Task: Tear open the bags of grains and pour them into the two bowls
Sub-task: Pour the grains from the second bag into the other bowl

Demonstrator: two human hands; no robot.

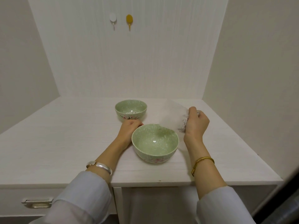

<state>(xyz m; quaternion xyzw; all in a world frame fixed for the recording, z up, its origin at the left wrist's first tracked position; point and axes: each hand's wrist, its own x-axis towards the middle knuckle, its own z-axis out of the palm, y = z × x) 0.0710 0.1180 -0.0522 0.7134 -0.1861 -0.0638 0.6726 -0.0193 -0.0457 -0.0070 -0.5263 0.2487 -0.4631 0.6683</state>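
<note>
Head view: right hand (196, 122) gripped a clear plastic bag (174, 116) by its bunched end, blurred, tilted over the right rim of the near bowl (155, 143), which looked empty. Left hand (129, 129) curled against that bowl's far-left rim. Far bowl (131, 110) held some grains. Bag probably light, limp, slippery; best held at the gathered end. Bowls look breakable.

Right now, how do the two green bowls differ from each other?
The near bowl looks empty; the far bowl holds a little grain at its bottom. The left hand rests beside the near bowl; no hand is at the far bowl. Both are speckled green with pink flowers outside.
</note>
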